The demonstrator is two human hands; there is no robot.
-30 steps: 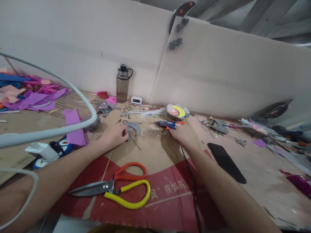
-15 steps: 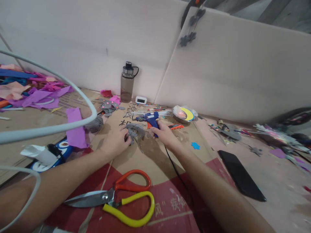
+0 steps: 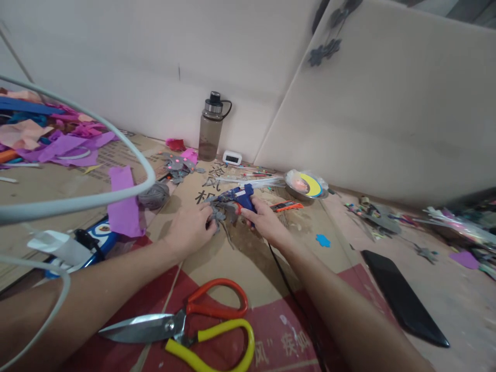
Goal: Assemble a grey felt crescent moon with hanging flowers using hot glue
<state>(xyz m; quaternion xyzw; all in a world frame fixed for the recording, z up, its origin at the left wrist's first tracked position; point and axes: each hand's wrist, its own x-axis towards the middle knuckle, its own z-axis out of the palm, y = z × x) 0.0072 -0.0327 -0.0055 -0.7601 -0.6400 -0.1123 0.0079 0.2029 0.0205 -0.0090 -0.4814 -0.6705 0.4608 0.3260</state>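
Note:
My right hand (image 3: 267, 219) is wrapped round the handle of a blue hot glue gun (image 3: 244, 196), whose nozzle points left. Fingers closed, my left hand (image 3: 192, 230) pinches grey felt pieces (image 3: 220, 213) that lie just under the nozzle. Whether the nozzle touches the felt I cannot tell. From the gun's handle a black cord (image 3: 284, 274) runs down toward me. Between my forearms lie large scissors (image 3: 182, 325) with one red and one yellow handle, their blades pointing left.
A drink bottle (image 3: 210, 129) stands at the wall beside a small white digital display (image 3: 232, 157). A metal bowl (image 3: 298, 194), an orange cutter (image 3: 287, 206) and a black phone (image 3: 403, 297) lie rightward. A pale tube (image 3: 127, 196) arcs across the left; grey yarn (image 3: 155, 195) sits behind it.
The glue gun's nozzle has come down closer over the grey felt in my left hand. The whole view has shifted slightly as my head moved.

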